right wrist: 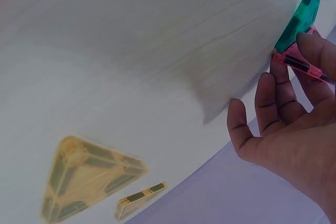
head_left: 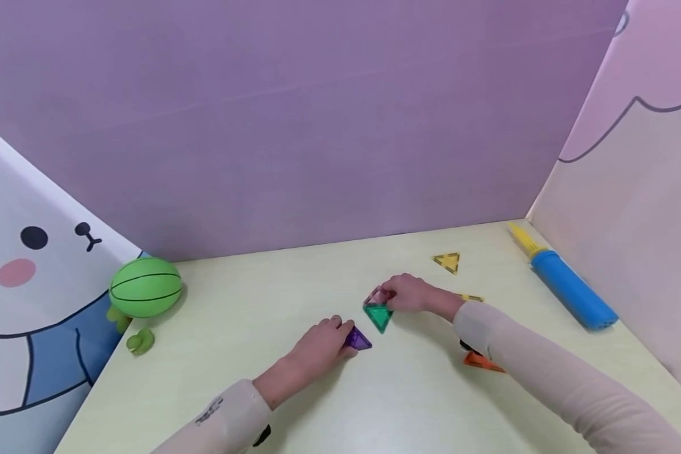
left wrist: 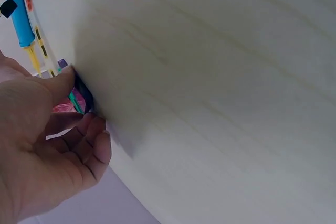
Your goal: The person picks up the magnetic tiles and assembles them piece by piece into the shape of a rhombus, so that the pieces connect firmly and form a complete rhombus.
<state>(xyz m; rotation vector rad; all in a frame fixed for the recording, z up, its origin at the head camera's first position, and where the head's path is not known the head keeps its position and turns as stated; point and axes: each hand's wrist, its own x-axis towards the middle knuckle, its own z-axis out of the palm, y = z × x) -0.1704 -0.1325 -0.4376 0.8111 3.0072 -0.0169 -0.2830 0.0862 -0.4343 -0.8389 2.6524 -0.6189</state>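
Observation:
My left hand [head_left: 320, 345] pinches a purple translucent triangular magnetic tile [head_left: 359, 339] low over the table. In the left wrist view, thumb and fingers close on this dark tile [left wrist: 82, 90] from both sides. Up and to the right, my right hand [head_left: 410, 293] grips a pink triangular magnetic tile [head_left: 377, 296] by its right side. A green triangular magnetic tile [head_left: 378, 316] meets the pink one edge to edge, its point toward me. Seen from the right wrist, the thumb and a finger hold the pink tile [right wrist: 298, 62], with the green tile [right wrist: 302, 19] slanting up from it.
Two yellow triangular tiles [head_left: 448, 261] lie beyond and beside the right forearm. An orange tile [head_left: 482, 362] shows partly under the right sleeve. A blue hand pump [head_left: 573, 289] with a yellow nozzle lies at right. A green ball [head_left: 146, 287] and small green toy [head_left: 140, 342] sit left.

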